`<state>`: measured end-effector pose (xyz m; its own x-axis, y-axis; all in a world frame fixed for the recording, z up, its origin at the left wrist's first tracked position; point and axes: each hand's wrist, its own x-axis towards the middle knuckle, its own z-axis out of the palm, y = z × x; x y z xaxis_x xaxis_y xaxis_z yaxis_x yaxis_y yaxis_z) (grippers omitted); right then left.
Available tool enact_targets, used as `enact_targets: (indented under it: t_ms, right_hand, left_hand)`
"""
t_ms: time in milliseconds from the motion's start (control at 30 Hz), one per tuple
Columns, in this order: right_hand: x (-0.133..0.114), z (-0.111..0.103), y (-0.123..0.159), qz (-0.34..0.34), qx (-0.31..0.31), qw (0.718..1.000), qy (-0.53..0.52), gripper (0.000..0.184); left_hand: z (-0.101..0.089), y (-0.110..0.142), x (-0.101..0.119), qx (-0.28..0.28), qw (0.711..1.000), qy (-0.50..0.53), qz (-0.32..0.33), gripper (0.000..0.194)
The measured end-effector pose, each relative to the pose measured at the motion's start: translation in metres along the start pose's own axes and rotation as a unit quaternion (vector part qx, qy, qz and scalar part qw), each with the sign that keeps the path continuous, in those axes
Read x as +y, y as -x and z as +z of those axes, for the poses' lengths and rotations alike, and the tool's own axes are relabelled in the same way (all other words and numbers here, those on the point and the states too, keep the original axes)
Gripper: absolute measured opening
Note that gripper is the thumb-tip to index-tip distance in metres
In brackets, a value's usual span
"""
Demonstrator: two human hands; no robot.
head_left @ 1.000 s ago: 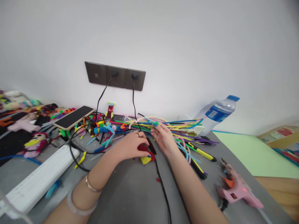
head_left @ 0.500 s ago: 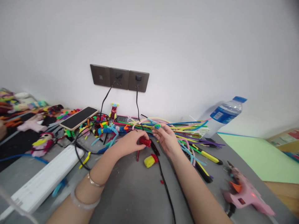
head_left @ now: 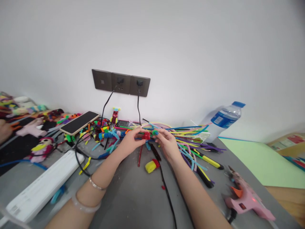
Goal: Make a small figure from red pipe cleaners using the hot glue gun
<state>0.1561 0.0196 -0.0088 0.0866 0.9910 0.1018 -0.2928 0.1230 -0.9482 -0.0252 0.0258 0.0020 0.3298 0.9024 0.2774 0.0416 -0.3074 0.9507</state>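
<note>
My left hand [head_left: 133,142] pinches a small red fuzzy piece [head_left: 146,135] that looks made of pipe cleaner. Close beside it, my right hand [head_left: 168,145] grips a small green and blue piece [head_left: 155,132] between thumb and fingers. The two pieces are near each other; whether they touch I cannot tell. Below the hands lies a yellow and red fuzzy piece [head_left: 152,166] on the grey table [head_left: 124,197]. A thin red strip [head_left: 140,156] lies under my left hand. Behind both hands spreads a bundle of coloured pipe cleaners [head_left: 188,130].
At right are a pink glue gun [head_left: 250,202], a water bottle [head_left: 225,119] and yellow-black cutters [head_left: 211,160]. A white power strip [head_left: 45,184], a phone [head_left: 79,122] and a pink doll [head_left: 43,149] occupy the left. Another person's hand [head_left: 5,131] shows at the far left edge. A black cable [head_left: 168,194] crosses the front.
My hands have come closer together, bringing the red piece up beside the green and blue one. The red piece has turned in my left fingers. The view has shifted slightly.
</note>
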Motion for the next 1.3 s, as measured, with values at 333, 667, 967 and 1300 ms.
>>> enact_targets:
  t_ms: [333,667,967,1300]
  right_hand:
    - [-0.004,0.002,0.002,0.007,-0.019,1.000,0.017,0.030]
    - [-0.003,0.002,0.000,-0.002,0.007,1.000,-0.005,0.028]
    - [-0.006,0.004,0.003,-0.102,0.027,0.994,0.032,0.025]
    - [-0.008,0.008,0.008,-0.163,0.001,0.985,0.065,0.012]
  left_hand:
    - [0.003,0.002,0.012,0.076,0.940,0.291,-0.159,0.036]
    - [0.005,0.004,0.017,0.045,0.923,0.339,-0.177,0.036]
    - [0.012,0.008,0.015,0.008,0.945,0.263,-0.192,0.042]
    - [0.016,0.008,0.010,-0.003,0.950,0.240,-0.200,0.038]
